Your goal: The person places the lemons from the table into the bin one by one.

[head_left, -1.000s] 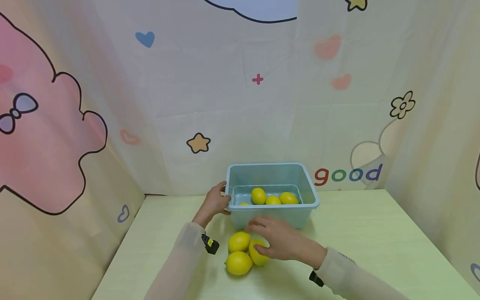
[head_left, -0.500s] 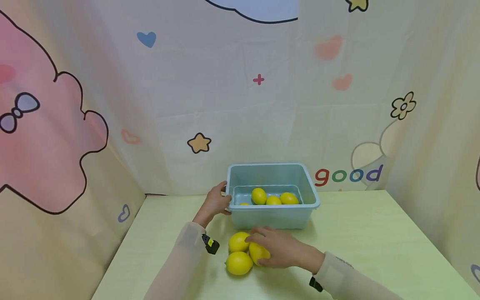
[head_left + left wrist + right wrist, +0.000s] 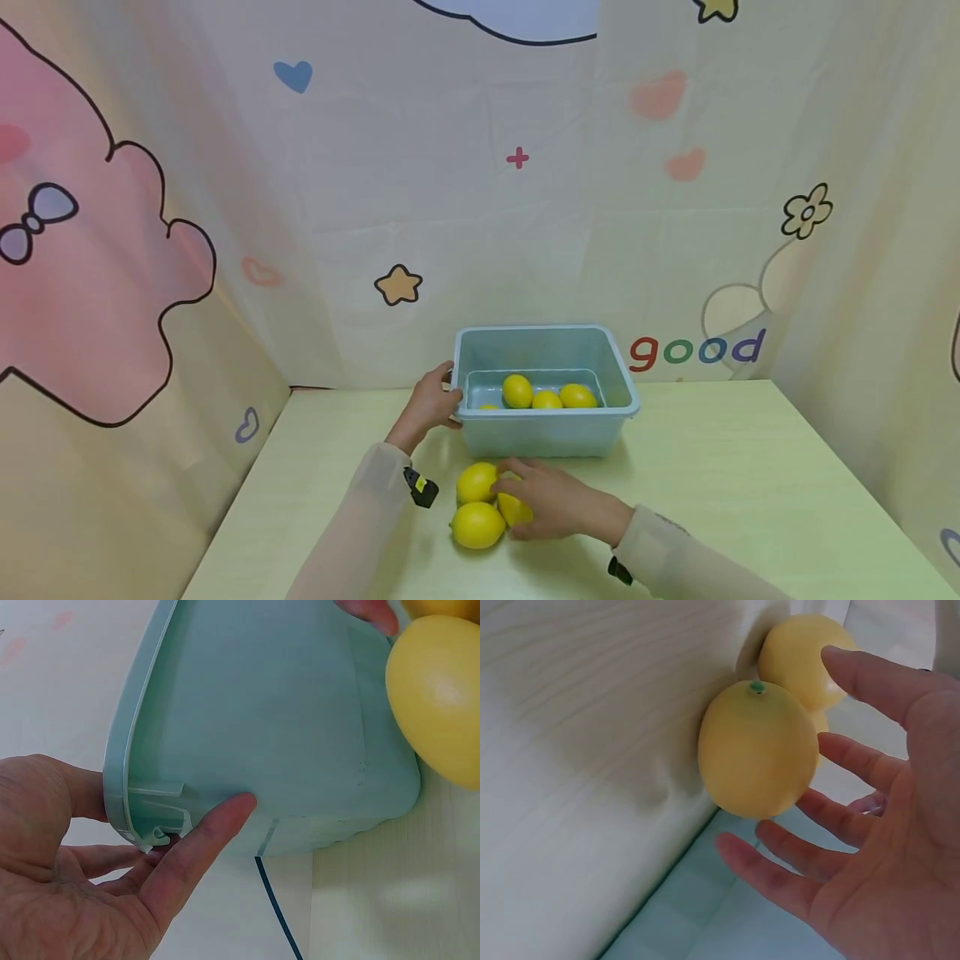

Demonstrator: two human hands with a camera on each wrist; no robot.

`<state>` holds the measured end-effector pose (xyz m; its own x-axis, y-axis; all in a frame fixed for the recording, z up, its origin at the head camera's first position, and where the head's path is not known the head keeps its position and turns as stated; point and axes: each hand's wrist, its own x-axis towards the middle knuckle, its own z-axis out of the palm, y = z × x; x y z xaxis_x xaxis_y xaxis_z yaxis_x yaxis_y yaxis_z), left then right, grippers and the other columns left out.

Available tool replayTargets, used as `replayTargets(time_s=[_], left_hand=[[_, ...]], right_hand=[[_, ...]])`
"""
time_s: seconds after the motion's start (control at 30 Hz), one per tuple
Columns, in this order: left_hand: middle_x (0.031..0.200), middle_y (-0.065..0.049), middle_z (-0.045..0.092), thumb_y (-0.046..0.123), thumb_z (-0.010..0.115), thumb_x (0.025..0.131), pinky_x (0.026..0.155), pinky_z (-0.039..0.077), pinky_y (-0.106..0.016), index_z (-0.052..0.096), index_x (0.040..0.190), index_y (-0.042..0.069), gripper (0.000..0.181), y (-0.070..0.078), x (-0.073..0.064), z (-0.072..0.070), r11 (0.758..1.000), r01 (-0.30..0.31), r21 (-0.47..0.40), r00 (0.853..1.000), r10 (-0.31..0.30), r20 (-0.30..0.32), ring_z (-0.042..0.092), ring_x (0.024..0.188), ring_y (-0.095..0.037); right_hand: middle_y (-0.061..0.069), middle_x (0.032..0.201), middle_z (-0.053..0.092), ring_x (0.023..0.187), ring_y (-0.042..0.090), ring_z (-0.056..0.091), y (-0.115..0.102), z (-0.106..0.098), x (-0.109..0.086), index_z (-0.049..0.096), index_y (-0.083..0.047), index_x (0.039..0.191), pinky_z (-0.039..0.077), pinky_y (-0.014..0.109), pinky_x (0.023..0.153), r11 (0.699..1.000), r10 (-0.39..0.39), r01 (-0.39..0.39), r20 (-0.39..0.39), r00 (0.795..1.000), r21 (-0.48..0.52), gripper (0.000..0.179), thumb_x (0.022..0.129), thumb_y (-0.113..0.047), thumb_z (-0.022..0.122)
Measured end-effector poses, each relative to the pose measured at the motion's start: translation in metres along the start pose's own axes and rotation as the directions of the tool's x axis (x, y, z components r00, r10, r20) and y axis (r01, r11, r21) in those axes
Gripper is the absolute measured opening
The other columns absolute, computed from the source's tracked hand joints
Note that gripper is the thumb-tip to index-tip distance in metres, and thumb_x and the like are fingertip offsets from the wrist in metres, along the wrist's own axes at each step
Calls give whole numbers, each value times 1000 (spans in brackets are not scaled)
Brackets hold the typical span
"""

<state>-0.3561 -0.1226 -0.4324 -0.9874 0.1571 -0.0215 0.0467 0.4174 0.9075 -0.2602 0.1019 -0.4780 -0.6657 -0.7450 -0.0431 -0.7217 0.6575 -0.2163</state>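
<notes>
A light blue plastic bin (image 3: 540, 437) stands at the back of the table with several lemons (image 3: 578, 396) inside. My left hand (image 3: 430, 400) grips its left end; in the left wrist view the thumb (image 3: 214, 836) presses the outer wall and the fingers go behind the rim. In front of the bin lie three lemons close together: one at the back (image 3: 477, 482), one at the front (image 3: 477, 525), one at the right (image 3: 513, 507). Around the right lemon my right hand (image 3: 561, 502) spreads its fingers, partly hiding it. The right wrist view shows those fingers loosely extended beside a lemon (image 3: 757, 754).
The pale wooden tabletop (image 3: 735, 483) stretches to both sides of the bin. Close behind the bin hangs a printed curtain (image 3: 450, 192), and more cloth closes in the left and right sides. Both wrists carry small black devices.
My right hand has come down from near the bin's front wall to the right lemon, its fingers now around it. The left hand and the bin have stayed put.
</notes>
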Motion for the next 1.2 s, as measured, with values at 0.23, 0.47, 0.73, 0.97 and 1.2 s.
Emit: replayTargets(time_s=[0.23, 0.47, 0.73, 0.97, 1.2], left_hand=[[137, -26, 48, 6, 51, 95, 57, 62, -38, 39, 148, 9, 54, -1, -2, 1, 1000, 0, -12, 1000, 0, 6, 61, 112, -46], [138, -26, 48, 7, 52, 94, 57, 62, -37, 39, 148, 10, 55, -1, -1, 0, 1000, 2, -22, 1000, -2, 6, 60, 112, -47], [138, -25, 47, 8, 51, 95, 58, 63, -38, 37, 150, 11, 57, 1, 0, 0, 1000, 9, -26, 1000, -9, 1, 61, 111, -45], [137, -26, 47, 5, 52, 94, 57, 62, -39, 37, 149, 9, 57, -3, -1, 1, 999, 8, -34, 1000, -8, 4, 59, 114, -48], [140, -27, 45, 7, 51, 95, 58, 63, -37, 32, 153, 8, 61, -2, 1, 0, 1000, 15, -18, 1000, -15, 9, 60, 114, -46]], right_hand=[[-1, 132, 53, 106, 18, 57, -1, 5, 1, 64, -27, 115, 53, 37, 97, 998, 34, -36, 51, 998, 42, 35, 84, -37, 75], [-5, 121, 55, 96, 10, 52, 1, 12, -1, 63, -26, 107, 52, 27, 89, 999, 23, -25, 76, 997, 29, 29, 82, -31, 77], [-5, 119, 55, 98, 11, 50, 2, 11, -4, 63, -24, 108, 51, 27, 91, 1000, -4, 2, 99, 995, 17, 30, 82, -23, 78], [-7, 115, 55, 97, 10, 48, 2, 15, -7, 65, -24, 106, 50, 25, 88, 1000, -14, 14, 123, 992, -6, 35, 76, -13, 80], [-8, 111, 54, 93, 9, 46, 5, 18, -6, 65, -24, 104, 49, 23, 84, 999, -37, 39, 99, 994, -17, 32, 76, -13, 77]])
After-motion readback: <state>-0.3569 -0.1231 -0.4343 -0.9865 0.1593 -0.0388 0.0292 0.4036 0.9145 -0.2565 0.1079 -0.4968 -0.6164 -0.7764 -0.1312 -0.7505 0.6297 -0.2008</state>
